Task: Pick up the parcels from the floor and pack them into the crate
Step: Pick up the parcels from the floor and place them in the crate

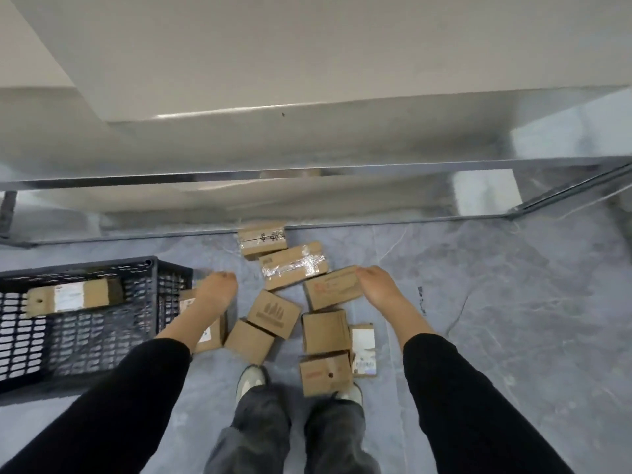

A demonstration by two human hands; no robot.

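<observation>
While both hands hang over the scatter, most parcels lie on the floor between them; one parcel sits in the crate at my left. Small taped cartons: judged light, stiff, tape likely slick; best taken across the short sides. Right hand at the end of the red-printed parcel; left hand, blurred, above the crate-side parcel. Both hands' fingers are hidden, so I cannot tell whether either has hold of anything.

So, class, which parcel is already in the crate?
The long parcel with the white label, lying inside the black crate; the rest sit on the floor.
</observation>
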